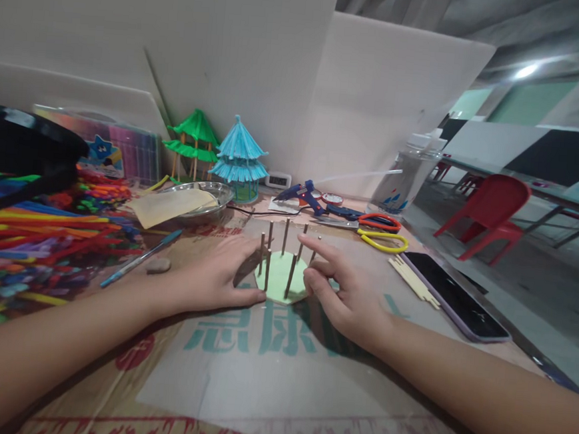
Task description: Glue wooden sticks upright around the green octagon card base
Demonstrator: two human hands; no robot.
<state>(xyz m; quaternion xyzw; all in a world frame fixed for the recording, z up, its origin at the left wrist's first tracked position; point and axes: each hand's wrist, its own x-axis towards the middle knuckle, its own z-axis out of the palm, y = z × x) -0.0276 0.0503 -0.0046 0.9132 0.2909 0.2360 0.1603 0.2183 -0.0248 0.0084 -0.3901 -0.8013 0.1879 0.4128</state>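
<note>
A pale green rounded base (279,291) lies in front of me with several thin brown sticks (291,275) standing on it in a ring, some slightly tilted. My left hand (215,271) rests at the base's left side, thumb stretched along its near edge and fingers reaching toward the left sticks; thumb and fingers are apart. On the right, my right hand (341,291) has its index finger extended to the top of a back stick. Its other fingers curl loosely near the base's right edge, with nothing visible in them. A translucent sheet (256,388) lies underneath, over printed cardboard.
Colourful pipe cleaners (43,224) crowd the left, near a blue pen (140,259) and a metal bowl (224,195). Behind stand green (195,146) and blue (238,153) pavilion models, a glue gun (301,194) and scissors (381,231). Pale sticks (414,282) and a phone (456,297) lie right.
</note>
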